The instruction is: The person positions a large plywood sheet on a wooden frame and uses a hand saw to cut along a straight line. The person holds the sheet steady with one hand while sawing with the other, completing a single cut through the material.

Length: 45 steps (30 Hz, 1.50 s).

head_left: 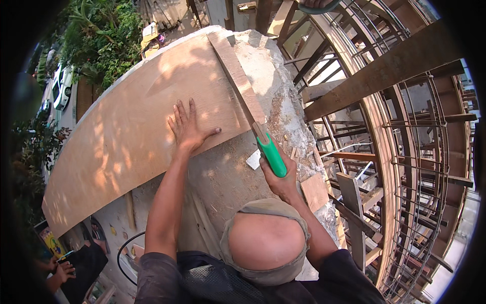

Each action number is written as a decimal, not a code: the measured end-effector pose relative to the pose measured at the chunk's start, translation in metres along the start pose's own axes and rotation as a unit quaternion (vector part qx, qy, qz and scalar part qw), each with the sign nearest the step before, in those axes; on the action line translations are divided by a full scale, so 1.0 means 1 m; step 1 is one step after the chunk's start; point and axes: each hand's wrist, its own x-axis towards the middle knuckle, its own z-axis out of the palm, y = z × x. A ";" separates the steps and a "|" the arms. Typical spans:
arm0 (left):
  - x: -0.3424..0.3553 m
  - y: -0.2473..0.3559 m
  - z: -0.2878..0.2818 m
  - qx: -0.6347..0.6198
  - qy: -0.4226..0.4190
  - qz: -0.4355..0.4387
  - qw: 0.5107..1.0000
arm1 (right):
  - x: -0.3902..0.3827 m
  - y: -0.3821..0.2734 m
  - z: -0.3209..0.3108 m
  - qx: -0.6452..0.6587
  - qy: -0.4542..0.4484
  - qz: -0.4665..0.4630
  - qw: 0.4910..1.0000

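My left hand [190, 126] lies flat, fingers spread, on a large curved plywood sheet [126, 126] that rests on a concrete ledge [228, 177]. My right hand [281, 177] grips the green handle of a handsaw [271, 154]. The saw's blade runs up along the sheet's right edge, in a cut between the sheet and a narrow wooden strip [235, 68]. Sawdust lies on the concrete beside the cut. A grey cap brim [266, 243] shows low in the middle.
Curved timber formwork and steel rebar [405, 152] drop away on the right. A small wood offcut [314, 191] and a metal scrap [253, 159] lie by my right hand. Trees and a parked car [61, 86] are far below left. Another person's hands [61, 273] show lower left.
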 end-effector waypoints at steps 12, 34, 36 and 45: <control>0.023 0.001 0.014 0.002 0.022 0.001 1.000 | 0.008 0.020 -0.013 -0.003 0.009 -0.044 0.999; -0.022 -0.005 0.004 0.003 0.030 0.014 0.999 | -0.026 0.035 -0.007 0.017 0.027 -0.090 0.995; -0.024 0.001 0.008 -0.003 0.039 0.022 0.999 | -0.024 0.038 -0.013 0.022 0.036 -0.104 0.994; -0.029 0.021 0.020 -0.002 0.042 0.021 0.999 | -0.029 0.040 -0.041 0.017 0.032 -0.081 0.996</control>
